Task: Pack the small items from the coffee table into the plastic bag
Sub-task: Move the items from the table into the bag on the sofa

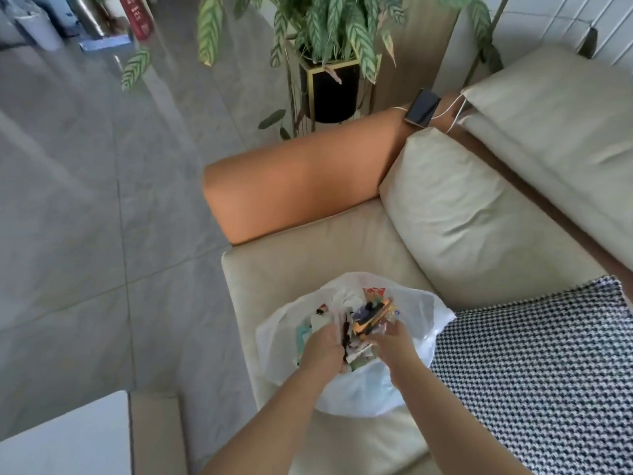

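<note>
Two hands reaching down into the plastic bag (424,323): left hand (322,347) inside the mouth, fingers curled among the small items (368,318), exact grasp impossible to tell; right hand (394,347) beside it, fingers bent at the bag's near edge, grasp also unclear. Bag open, standing on the sofa seat (308,265), filled with mixed small items. Checked cushion (541,371) touching bag's right side. Phone (422,107) on armrest (298,180) beyond bag; potted plant (334,46) farther behind.

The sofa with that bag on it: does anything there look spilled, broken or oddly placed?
Nothing has spilled: the small items sit inside the plastic bag on the sofa seat, both hands in its mouth. One oddity: a phone perched on the orange armrest, white cable trailing, where a knock might tip it off.
</note>
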A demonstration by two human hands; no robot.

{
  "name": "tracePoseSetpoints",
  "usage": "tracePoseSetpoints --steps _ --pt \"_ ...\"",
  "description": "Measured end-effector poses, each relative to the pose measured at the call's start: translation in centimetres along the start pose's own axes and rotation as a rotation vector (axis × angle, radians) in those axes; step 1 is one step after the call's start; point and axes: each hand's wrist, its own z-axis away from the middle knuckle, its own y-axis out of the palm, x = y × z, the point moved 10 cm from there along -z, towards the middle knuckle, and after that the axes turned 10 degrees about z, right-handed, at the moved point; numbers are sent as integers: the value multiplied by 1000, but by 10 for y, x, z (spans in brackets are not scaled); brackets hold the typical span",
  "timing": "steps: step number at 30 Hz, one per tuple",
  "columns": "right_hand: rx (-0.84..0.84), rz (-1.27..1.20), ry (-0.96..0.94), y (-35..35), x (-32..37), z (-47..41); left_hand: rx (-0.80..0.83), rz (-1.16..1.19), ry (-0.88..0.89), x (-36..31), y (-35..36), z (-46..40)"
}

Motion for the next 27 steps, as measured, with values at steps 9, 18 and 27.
tracePoseSetpoints --steps 9,18,27 --pt "-135 1355 -477 -17 31 13 -532 -638 83 -21 -99 -1" --pt "-127 1551 -450 -39 29 39 -403 72 209 -37 -94 22" --pt "-114 1828 -469 -60 37 87 -426 375 67 -12 -116 58"
